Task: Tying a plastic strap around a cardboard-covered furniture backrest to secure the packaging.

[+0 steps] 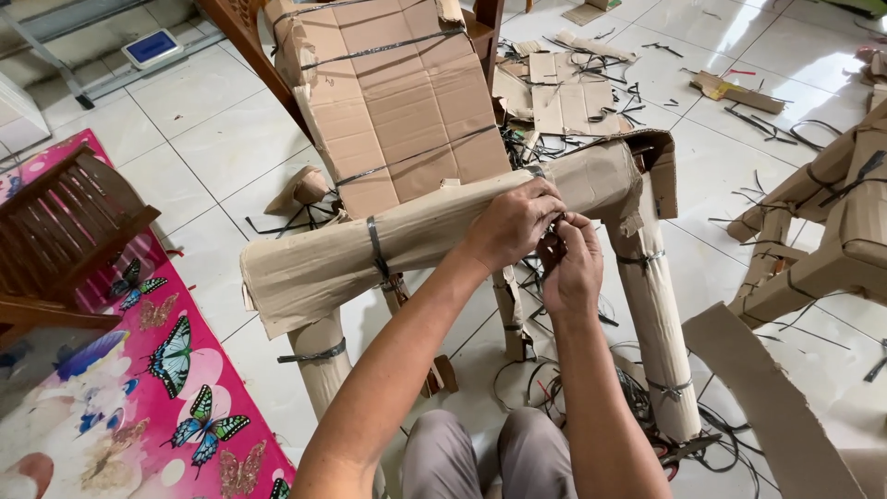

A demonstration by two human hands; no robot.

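Both hands meet at the brown cardboard-wrapped chair rail [434,231] standing on the white tiled floor [203,111]. The left hand [513,225] presses over the wrapping; the right hand [570,268] pinches a dark plastic strap [554,242] just beneath.

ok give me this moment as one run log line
left hand on cardboard-wrapped chair rail | right hand pinching black strap | tile floor strewn with strap offcuts
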